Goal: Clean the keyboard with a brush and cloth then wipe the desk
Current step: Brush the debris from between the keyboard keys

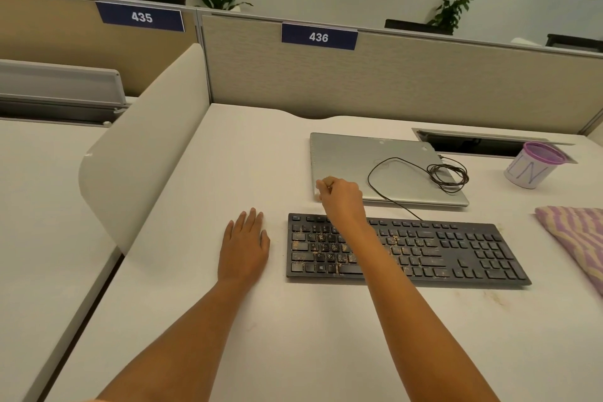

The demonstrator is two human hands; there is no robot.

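- Left hand: open, palm down and fingers straight, resting flat on the surface just beside the left end of the keyboard.
- Right hand: closed, with the fingers curled and the thumb against the fingertips. It sits at the near left corner of the closed laptop. No held object can be made out.
- Right forearm: extended diagonally over the left half of the keyboard. Whether it touches the keys cannot be determined.
- Keyboard: black, lying parallel to the near edge of the surface, centre to right. Brown crumbs cover the left and middle keys.
- Striped cloth: folded at the right edge of the surface, apart from both hands.
- Brush: not visible in this view.
- Keyboard cable: runs from the keyboard's rear edge and lies coiled on the laptop lid.
- Paper cup: stands near the far right corner of the surface.
- Task progress, as a judgement: cleaning has not begun.
  - The keys remain soiled.
  - The cloth is untouched.
  - Faint smudges remain on the surface in front of the keyboard's right end.
- Remaining steps: brush the keys, wipe the keyboard, then wipe the surface.
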